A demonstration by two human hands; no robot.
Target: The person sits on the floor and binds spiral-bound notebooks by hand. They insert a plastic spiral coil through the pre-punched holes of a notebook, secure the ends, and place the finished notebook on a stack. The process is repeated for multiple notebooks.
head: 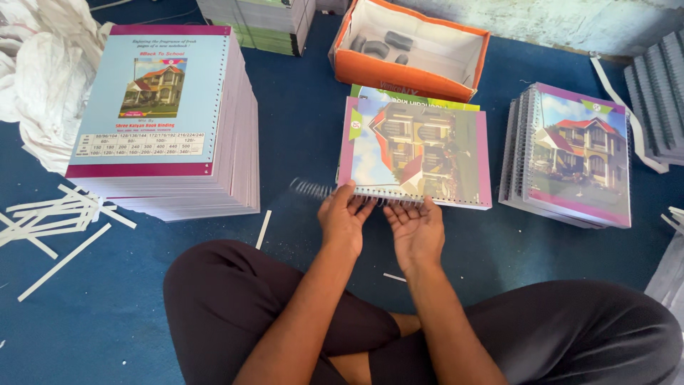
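Head view: crossed legs in dark trousers [235,306] sit on the blue floor [299,121]. Just beyond, the left hand [344,217] and right hand [415,227] lie side by side, fingers loosely curled on the wire spiral [313,190] along the near edge of a notebook [417,151] with a house picture; neither hand is clenched. Left stands a tall stack of covers [164,114], right a pile of bound notebooks [570,160]. Farther off sits an orange box [410,46].
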